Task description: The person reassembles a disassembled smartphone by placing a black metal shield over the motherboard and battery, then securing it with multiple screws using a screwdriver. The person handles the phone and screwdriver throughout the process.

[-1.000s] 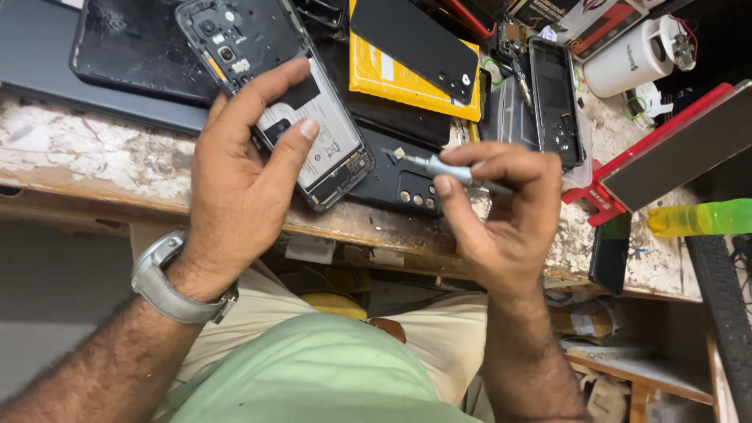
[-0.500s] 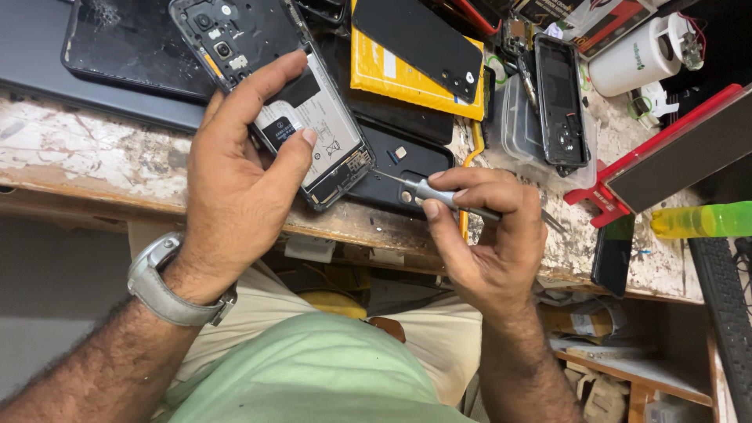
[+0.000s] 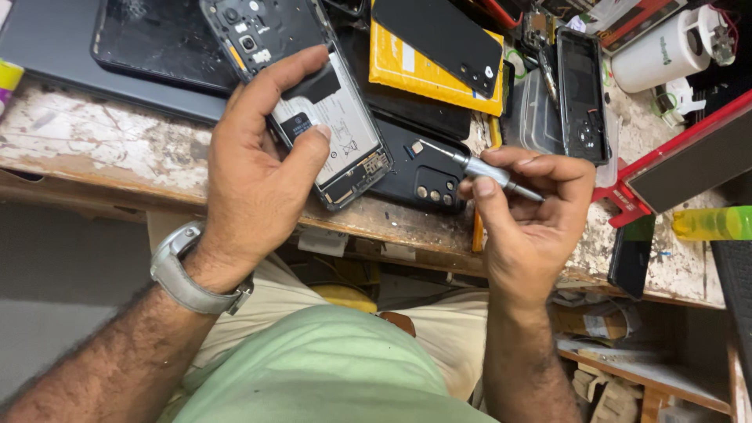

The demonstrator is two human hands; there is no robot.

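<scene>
Left hand point(image 3: 258, 172) clamps an opened phone point(image 3: 313, 102), back cover off, on the workbench's point(image 3: 94, 149) near edge. Right hand point(image 3: 533, 211), fingers pinched on a thin screwdriver point(image 3: 478, 166), has lifted it away rightward; its tip now rests off the phone, over a black back cover point(image 3: 415, 176)

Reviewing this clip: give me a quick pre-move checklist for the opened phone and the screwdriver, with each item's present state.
1. Left hand steadies the opened phone: ok.
2. Right hand has a fingertip grip on the screwdriver: ok.
3. Screwdriver tip seated on a screw: not ok; it points over the black back cover, beside the phone.
4. Phone supported by the workbench: ok.
5. Which screws remain in the phone: cannot tell.
</scene>
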